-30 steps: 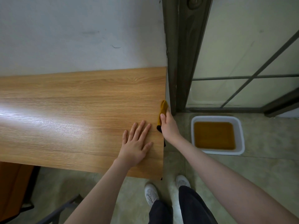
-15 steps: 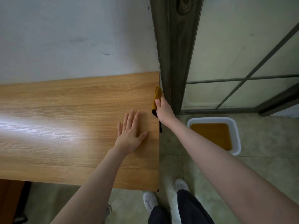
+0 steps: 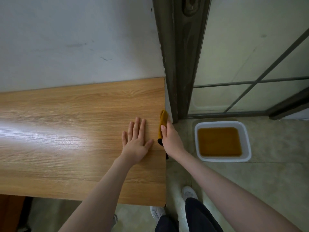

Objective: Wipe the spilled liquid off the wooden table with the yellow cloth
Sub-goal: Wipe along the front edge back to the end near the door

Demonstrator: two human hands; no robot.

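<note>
The wooden table (image 3: 66,131) fills the left half of the view, with a bright sheen across its middle; I cannot make out any liquid on it. My left hand (image 3: 136,140) lies flat on the tabletop near the right edge, fingers spread. My right hand (image 3: 169,138) grips the yellow cloth (image 3: 163,120) against the table's right side edge. The cloth sticks up past my fingers, and a dark end of it hangs below my palm.
A white basin (image 3: 247,143) of amber liquid sits on the tiled floor to the right of the table. A dark door frame (image 3: 177,64) stands right behind the table's far right corner. My shoes (image 3: 189,193) are beside the near corner. A white wall backs the table.
My right hand has slid the cloth along the table's right edge, away from me and then back a little towards me. My left hand has stayed flat on the table.
</note>
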